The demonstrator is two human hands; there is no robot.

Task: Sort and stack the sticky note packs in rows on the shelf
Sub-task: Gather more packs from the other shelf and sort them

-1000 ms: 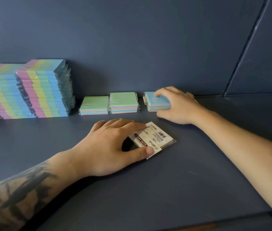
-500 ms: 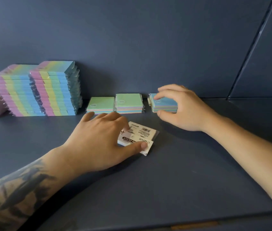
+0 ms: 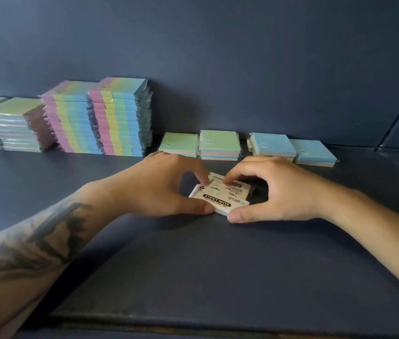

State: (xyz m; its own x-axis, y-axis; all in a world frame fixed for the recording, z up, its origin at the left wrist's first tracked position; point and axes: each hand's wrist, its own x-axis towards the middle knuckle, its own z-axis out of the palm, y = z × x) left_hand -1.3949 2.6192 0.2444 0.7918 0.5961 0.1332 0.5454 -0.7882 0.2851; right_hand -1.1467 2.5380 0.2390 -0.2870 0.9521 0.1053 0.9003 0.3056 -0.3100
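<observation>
Between both hands (image 3: 220, 192), pack (image 3: 220, 198), seemingly edge-pinched.

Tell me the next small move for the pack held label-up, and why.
Probably turn it over. Both hands, left and right, pinch the label-up pack, while the packs in the back row lie coloured face up.

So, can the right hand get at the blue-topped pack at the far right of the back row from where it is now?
Probably yes. The blue-topped pack lies just behind the right hand with bare shelf between. But the hand first must release the face-down sticky note pack it grips together with the left hand.
</observation>
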